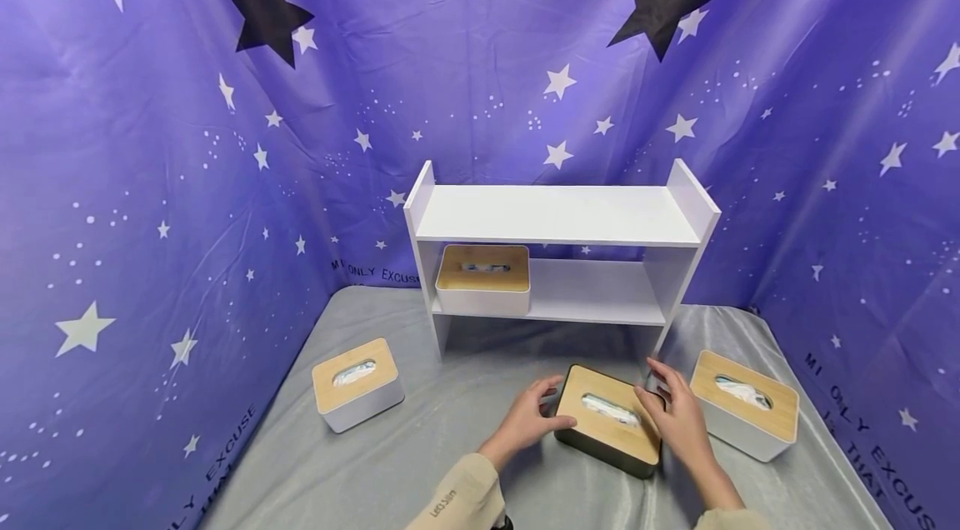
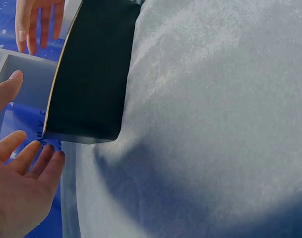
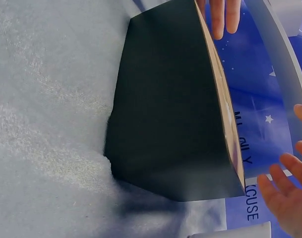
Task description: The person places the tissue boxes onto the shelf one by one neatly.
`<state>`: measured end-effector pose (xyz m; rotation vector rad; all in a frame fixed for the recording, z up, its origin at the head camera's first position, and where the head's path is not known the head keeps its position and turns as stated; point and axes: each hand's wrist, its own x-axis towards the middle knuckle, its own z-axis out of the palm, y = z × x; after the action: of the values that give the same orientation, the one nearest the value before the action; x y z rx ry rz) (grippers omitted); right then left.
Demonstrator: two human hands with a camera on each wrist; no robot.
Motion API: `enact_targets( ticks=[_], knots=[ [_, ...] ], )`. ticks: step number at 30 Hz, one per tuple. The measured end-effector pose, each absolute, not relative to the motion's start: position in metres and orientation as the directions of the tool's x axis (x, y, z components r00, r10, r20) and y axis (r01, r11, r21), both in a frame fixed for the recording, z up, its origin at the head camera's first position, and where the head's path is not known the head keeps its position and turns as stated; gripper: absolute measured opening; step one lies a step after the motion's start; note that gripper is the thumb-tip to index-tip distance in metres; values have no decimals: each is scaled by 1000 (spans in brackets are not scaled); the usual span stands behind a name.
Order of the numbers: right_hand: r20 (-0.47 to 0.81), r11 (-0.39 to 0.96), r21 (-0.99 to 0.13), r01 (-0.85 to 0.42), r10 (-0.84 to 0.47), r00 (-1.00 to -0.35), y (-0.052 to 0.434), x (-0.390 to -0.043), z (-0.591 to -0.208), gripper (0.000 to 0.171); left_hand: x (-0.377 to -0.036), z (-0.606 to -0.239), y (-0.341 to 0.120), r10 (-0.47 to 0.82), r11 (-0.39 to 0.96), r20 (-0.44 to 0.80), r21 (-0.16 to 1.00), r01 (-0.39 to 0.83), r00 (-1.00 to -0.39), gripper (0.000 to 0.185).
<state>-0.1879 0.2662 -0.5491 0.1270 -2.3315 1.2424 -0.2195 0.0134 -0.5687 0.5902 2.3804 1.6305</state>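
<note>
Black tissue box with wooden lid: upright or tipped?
Upright. The black tissue box with wooden lid sits flat on the grey cloth, lid up, tissue showing in the slot; both hands flank it.

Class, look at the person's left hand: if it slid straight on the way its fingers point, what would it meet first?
Most likely the black tissue box: the left hand lies open beside its left side, fingers pointing at it, a small gap apparently between.

place: we see a staged recording booth | evidence: purple star-print backdrop cloth (image 1: 150, 180) on three sides | grey cloth-covered table (image 1: 420, 447) | white desktop shelf (image 1: 558, 217) | identical tissue boxes (image 1: 356, 384)
</note>
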Motion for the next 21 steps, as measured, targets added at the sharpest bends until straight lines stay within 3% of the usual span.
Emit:
enact_targets(
  ticks=[21],
  knots=[
    [460, 627, -731, -269, 162, -873, 270, -175, -564, 50, -215, -579, 19, 422, 300, 26, 939, 167, -906, 72]
  ],
)
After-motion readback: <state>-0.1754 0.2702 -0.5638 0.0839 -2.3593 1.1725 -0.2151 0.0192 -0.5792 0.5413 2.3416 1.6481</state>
